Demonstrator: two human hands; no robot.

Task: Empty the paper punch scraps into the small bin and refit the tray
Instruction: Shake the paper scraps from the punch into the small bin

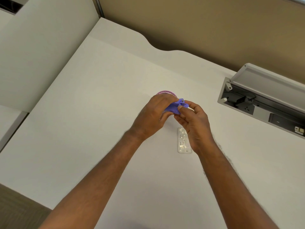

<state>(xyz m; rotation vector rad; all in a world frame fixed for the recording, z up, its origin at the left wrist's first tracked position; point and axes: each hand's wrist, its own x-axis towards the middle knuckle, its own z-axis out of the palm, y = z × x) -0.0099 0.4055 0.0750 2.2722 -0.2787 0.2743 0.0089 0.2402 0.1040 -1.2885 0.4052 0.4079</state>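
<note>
A purple paper punch (175, 106) is held above the desk, gripped from the left by my left hand (152, 116). My right hand (193, 121) pinches its right end with thumb and fingertips. Just behind my left hand, the rim of a small pink mesh bin (163, 92) shows; most of it is hidden. A clear plastic tray (182, 142) lies flat on the white desk (99, 113) below my right hand, its right edge covered by my wrist.
An open grey cable box (257, 103) with sockets and plugs is set into the desk at the right. A tan partition wall runs along the back, and a white panel stands at the left. The desk's front-left corner drops off to the floor.
</note>
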